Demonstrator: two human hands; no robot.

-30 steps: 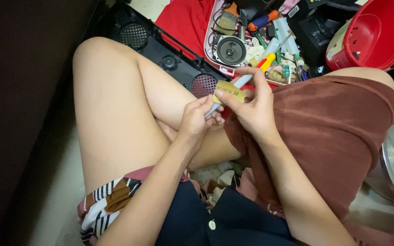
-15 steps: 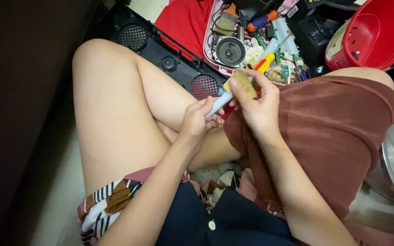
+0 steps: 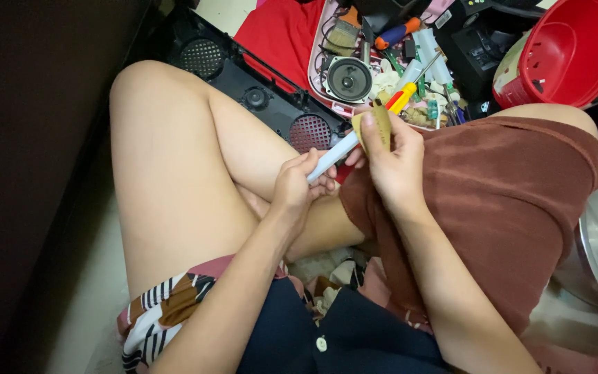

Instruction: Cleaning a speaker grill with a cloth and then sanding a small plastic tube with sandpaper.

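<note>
Hands meet above the lap; left hand grips a white tool slanting up-right; right hand pinches a tan card upright; red bowl beyond.

Both forearms enter from the lower edge of the view and converge above the crossed bare legs. The left hand sits lower and nearer the body, wrist roughly straight, fingers curled closed around the lower end of a slim white pen-shaped tool, thumb along its upper side. The right hand is raised slightly higher and further forward, back of the hand toward the camera, wrist bent a little inward. Its fingers and thumb pinch a small flat tan rectangular piece held upright. The two hands are close, nearly touching at the fingertips.
</note>
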